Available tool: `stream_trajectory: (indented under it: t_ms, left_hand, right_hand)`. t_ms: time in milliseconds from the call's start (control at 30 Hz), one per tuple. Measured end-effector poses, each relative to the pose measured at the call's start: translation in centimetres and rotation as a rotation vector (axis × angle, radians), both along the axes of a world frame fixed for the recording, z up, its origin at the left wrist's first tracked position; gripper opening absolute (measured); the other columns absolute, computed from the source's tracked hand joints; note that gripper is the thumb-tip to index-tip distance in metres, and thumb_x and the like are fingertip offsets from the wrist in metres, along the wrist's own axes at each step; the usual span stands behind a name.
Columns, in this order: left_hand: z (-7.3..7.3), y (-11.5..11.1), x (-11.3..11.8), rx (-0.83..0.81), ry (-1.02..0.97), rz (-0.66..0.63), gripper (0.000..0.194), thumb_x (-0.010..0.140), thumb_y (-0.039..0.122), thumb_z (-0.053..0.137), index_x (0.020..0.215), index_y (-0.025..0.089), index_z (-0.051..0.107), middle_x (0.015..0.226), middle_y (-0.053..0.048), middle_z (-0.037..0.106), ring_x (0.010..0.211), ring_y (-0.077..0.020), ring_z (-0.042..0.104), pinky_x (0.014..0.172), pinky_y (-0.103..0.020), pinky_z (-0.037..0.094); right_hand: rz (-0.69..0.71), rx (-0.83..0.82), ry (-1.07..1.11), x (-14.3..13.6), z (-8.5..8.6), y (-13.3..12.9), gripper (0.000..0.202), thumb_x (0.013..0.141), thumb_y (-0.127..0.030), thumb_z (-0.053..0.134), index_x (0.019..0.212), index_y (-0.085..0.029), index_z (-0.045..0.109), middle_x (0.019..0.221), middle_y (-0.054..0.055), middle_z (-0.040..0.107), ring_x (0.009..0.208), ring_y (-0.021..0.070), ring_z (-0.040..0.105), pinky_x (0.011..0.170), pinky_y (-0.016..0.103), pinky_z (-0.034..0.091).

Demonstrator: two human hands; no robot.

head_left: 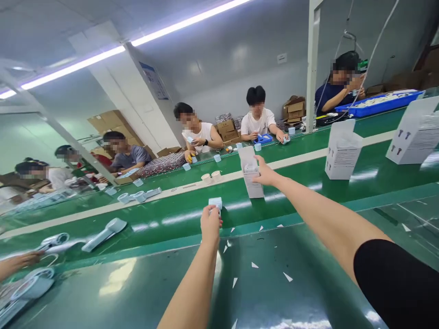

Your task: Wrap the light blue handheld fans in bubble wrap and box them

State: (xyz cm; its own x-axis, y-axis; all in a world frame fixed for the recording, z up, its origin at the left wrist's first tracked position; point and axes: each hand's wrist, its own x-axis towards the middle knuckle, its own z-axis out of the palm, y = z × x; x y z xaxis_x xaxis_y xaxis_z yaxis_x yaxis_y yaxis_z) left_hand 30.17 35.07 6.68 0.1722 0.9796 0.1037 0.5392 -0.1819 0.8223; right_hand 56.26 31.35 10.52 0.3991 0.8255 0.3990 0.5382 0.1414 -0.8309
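My right hand (266,173) grips the side of an upright white box (253,188) that stands on the green belt with its top flap raised. Something pale shows at the box's opening; I cannot make out what. Lower and to the left, my left hand (210,224) is closed around a light-blue device (215,201). Only its top end shows above my fingers, and the rest is hidden by the hand. To the left, a similar light-blue device with a round head and a long handle (104,235) lies on the belt.
Two more open white boxes, one nearer (343,153) and one farther right (414,135), stand on the belt. White paper scraps (288,277) litter the table in front. At the left edge, another person's hand (20,265) is among light-blue devices. Several co-workers sit opposite.
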Motion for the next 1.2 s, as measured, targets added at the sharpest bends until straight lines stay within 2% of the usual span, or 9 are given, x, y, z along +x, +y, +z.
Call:
stream_trajectory:
  t_ms: [133, 267, 400, 500, 633, 800, 967, 1067, 1200]
  left_hand:
    - [2.6, -6.6, -5.0, -0.138, -0.447, 0.057, 0.029, 0.076, 0.033, 0.042, 0.102, 0.02, 0.045, 0.061, 0.003, 0.053, 0.05, -0.0107, 0.054, 0.048, -0.02, 0.04]
    - [2.5, -17.8, -8.9, -0.192, -0.855, -0.033, 0.031, 0.07, 0.03, 0.057, 0.098, 0.021, 0.049, 0.061, 0.005, 0.053, 0.049, -0.0078, 0.05, 0.048, -0.018, 0.039]
    - [-0.4, -25.8, -12.6, -0.021, -0.698, -0.093, 0.028, 0.076, 0.029, 0.061, 0.102, 0.021, 0.058, 0.076, 0.0, 0.06, 0.059, -0.0087, 0.053, 0.055, -0.021, 0.044]
    - [-3.0, -29.2, -19.6, -0.004, -0.443, -0.07, 0.037, 0.078, 0.034, 0.063, 0.112, 0.021, 0.058, 0.095, -0.005, 0.065, 0.072, -0.0128, 0.061, 0.063, -0.024, 0.049]
    - [-6.9, -30.9, -33.8, -0.286, 0.051, 0.582, 0.021, 0.088, 0.033, 0.049, 0.095, 0.018, 0.062, 0.086, -0.004, 0.067, 0.084, -0.0158, 0.064, 0.081, -0.028, 0.049]
    - [-12.1, -31.1, -46.8, -0.439, 0.207, 0.882, 0.022, 0.084, 0.027, 0.059, 0.1, 0.011, 0.06, 0.106, -0.012, 0.062, 0.106, -0.024, 0.057, 0.095, -0.043, 0.041]
    - [-14.5, -31.2, -49.7, -0.44, 0.153, 0.904, 0.014, 0.085, 0.03, 0.057, 0.085, 0.017, 0.062, 0.096, -0.01, 0.065, 0.103, -0.0245, 0.059, 0.092, -0.041, 0.041]
    - [-13.9, -30.6, -49.1, -0.319, 0.025, 0.876, 0.012, 0.083, 0.029, 0.053, 0.085, 0.02, 0.059, 0.091, -0.011, 0.066, 0.102, -0.0261, 0.059, 0.089, -0.036, 0.042]
    - [-11.7, -30.5, -47.4, -0.203, -0.224, 0.762, 0.042, 0.079, 0.05, 0.047, 0.103, 0.017, 0.056, 0.094, -0.007, 0.065, 0.086, -0.0182, 0.061, 0.078, -0.029, 0.047]
  right_hand:
    - [-0.132, 0.064, 0.378, -6.8, 0.1, -5.1, 0.051, 0.07, -0.033, 0.068, 0.112, -0.019, 0.046, 0.112, 0.013, 0.056, 0.106, 0.0261, 0.056, 0.091, 0.044, 0.047]
    - [0.568, -0.584, 0.989, -17.5, -0.4, -11.8, 0.046, 0.081, -0.058, 0.054, 0.097, -0.015, 0.057, 0.099, 0.016, 0.065, 0.089, 0.0261, 0.065, 0.078, 0.042, 0.055]
    - [0.628, -0.625, 1.132, -26.4, -0.5, -15.8, 0.025, 0.089, -0.039, 0.052, 0.099, -0.019, 0.063, 0.1, 0.01, 0.069, 0.082, 0.0194, 0.068, 0.076, 0.032, 0.058]
    - [0.634, -0.763, 1.062, -31.5, -1.1, -17.5, 0.02, 0.085, -0.032, 0.059, 0.099, -0.019, 0.065, 0.098, 0.01, 0.07, 0.073, 0.0186, 0.068, 0.069, 0.031, 0.06]
    - [0.746, -0.968, 0.996, -36.4, -2.4, -20.0, 0.024, 0.075, -0.026, 0.073, 0.097, -0.019, 0.065, 0.095, 0.01, 0.07, 0.076, 0.0198, 0.068, 0.067, 0.031, 0.061]
    - [0.773, -1.182, 1.02, -42.1, -5.1, -23.3, 0.017, 0.077, -0.026, 0.073, 0.086, -0.016, 0.063, 0.077, 0.007, 0.068, 0.068, 0.0168, 0.067, 0.063, 0.027, 0.059]
    - [0.829, -1.27, 1.054, -44.4, -7.9, -25.4, 0.019, 0.079, -0.028, 0.07, 0.088, -0.013, 0.061, 0.077, 0.006, 0.066, 0.069, 0.0152, 0.066, 0.063, 0.027, 0.057]
    - [0.935, -1.264, 1.035, -44.5, -8.6, -25.3, 0.027, 0.075, -0.027, 0.074, 0.092, -0.014, 0.058, 0.08, 0.005, 0.065, 0.07, 0.0168, 0.067, 0.059, 0.027, 0.056]
    - [0.962, -1.249, 1.145, -45.1, -8.5, -24.3, 0.026, 0.076, -0.026, 0.072, 0.094, -0.013, 0.058, 0.082, 0.006, 0.065, 0.07, 0.0175, 0.067, 0.058, 0.028, 0.057]
